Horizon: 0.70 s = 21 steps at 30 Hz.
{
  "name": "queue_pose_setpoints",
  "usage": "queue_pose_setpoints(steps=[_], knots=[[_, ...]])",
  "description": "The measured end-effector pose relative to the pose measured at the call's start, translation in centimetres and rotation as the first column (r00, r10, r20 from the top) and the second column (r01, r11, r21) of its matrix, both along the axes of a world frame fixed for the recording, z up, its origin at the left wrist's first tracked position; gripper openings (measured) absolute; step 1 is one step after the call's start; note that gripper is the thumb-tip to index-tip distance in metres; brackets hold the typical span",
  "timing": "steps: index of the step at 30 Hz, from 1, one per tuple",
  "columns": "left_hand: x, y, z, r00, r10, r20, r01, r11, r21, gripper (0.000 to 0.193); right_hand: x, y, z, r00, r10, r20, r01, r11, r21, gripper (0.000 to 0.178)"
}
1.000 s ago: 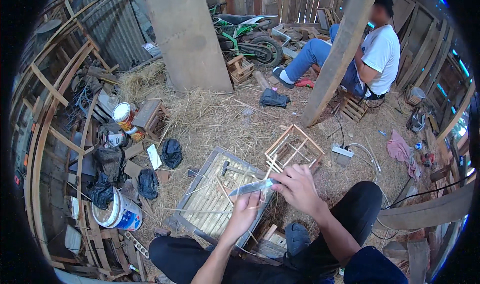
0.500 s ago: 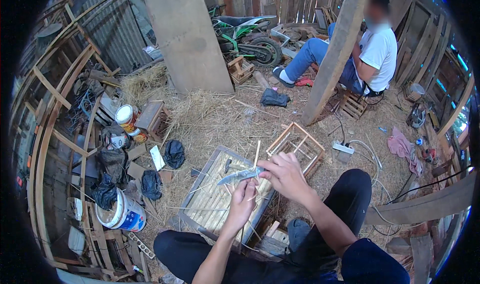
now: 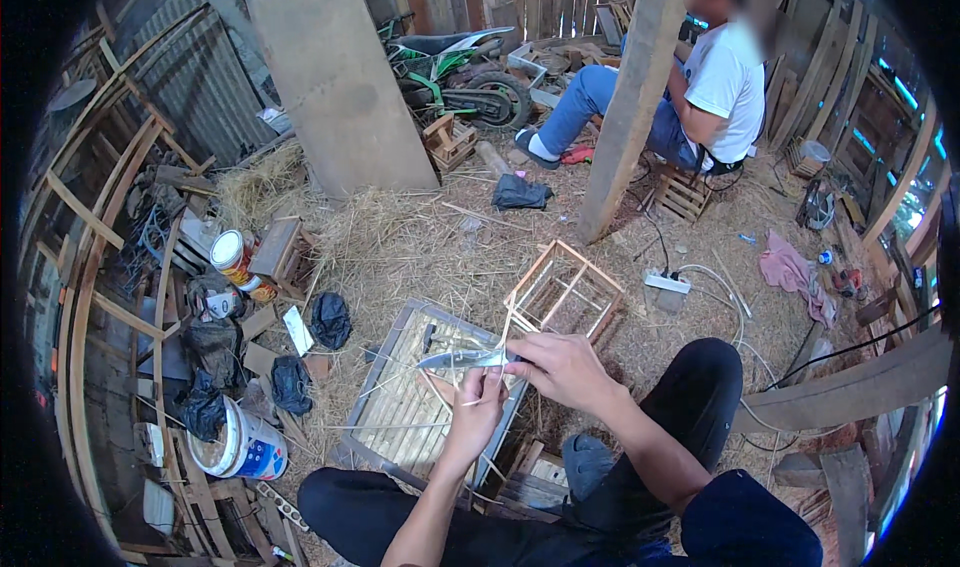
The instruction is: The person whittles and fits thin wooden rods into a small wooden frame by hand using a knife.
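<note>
Levelling since the earlier frame, the knife (image 3: 462,359) is extending leftward from the right fingers (image 3: 530,353), which are gripping its handle mid-frame; left fingers (image 3: 487,383) are pinching a pale strip (image 3: 507,325) just below. The tabletop (image 3: 392,409) is edging lower centre, straw floor (image 3: 400,242) opening above. The blade is pointing left, long axis nearly horizontal.
</note>
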<state>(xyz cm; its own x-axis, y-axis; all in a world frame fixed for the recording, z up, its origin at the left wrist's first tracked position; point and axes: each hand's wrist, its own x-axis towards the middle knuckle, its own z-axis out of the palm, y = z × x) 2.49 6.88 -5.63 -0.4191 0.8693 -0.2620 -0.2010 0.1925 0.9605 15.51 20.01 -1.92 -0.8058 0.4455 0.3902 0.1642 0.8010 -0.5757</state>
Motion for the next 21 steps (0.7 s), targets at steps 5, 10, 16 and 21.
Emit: queue_pose_setpoints(steps=[5,10,16,21], knots=[[0.5,0.9,2.2,0.995,-0.031,0.093,0.031,1.0,0.004,0.022,0.6,0.8,-0.3,1.0,-0.021,-0.022,0.021,1.0,-0.006,0.03],[0.9,1.1,2.7,0.976,-0.024,0.215,0.022,1.0,0.009,0.013,0.6,1.7,-0.3,0.998,-0.065,-0.026,0.066,0.997,0.032,0.031],[-0.5,0.6,1.1,0.973,-0.052,0.226,0.05,0.999,0.012,0.023,0.0,0.7,-1.0,0.999,-0.047,-0.019,0.047,0.999,0.014,0.03],[-0.8,0.0,1.0,0.993,0.015,0.113,-0.009,0.999,-0.053,0.029,-1.0,-0.1,-1.4,1.0,0.009,-0.024,-0.008,0.999,0.046,0.031]])
